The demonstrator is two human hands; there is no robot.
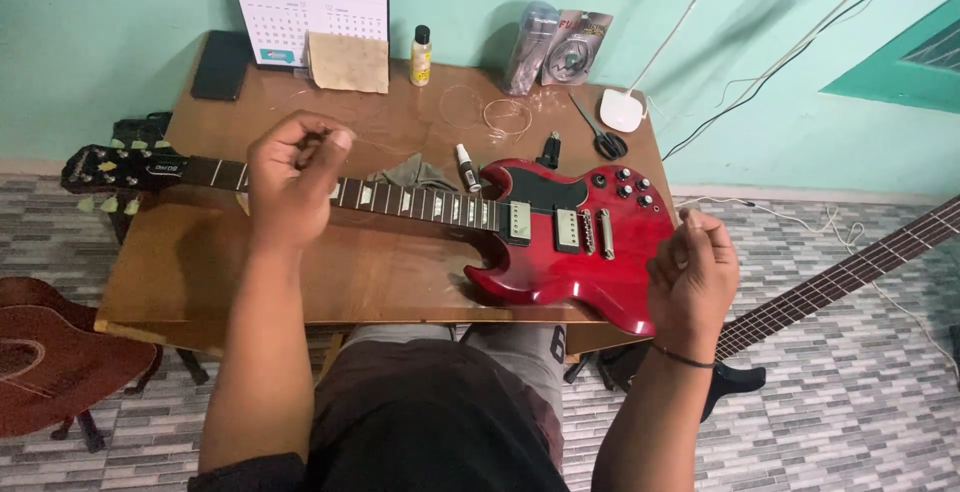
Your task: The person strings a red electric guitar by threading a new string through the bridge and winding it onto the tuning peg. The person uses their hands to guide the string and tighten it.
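Nearest, the person's knees sit under the front edge of the tabletop (200,282). The right hand (693,270) hangs off the front right corner, fingers pinched shut on what I judge to be one end of a thin guitar string; the left hand (292,177) hovers over the neck toward the left edge, fingers likewise clenched on a fine wire that is barely visible. Between them one red electric guitar (560,242) lies flat across the tabletop, body at the right, headstock (115,170) past the left edge.

The step in hand looks like drawing a string taut along the guitar. The next move calls for even tension from both hands and a careful line over the bridge (588,231), since the wire is hard to see.

Farther back: one small white tube (466,167) beside a grey cloth (412,172), one loose coil of string (507,115), one pair of scissors (598,132), one small yellow bottle (421,56), two string packets (558,47), one desk calendar (308,10), one dark phone (222,65) at the rear left corner, and one white lamp base (622,109). Two other guitars rest on the floor, one brown acoustic guitar (50,352) left, one dark bass (850,277) right
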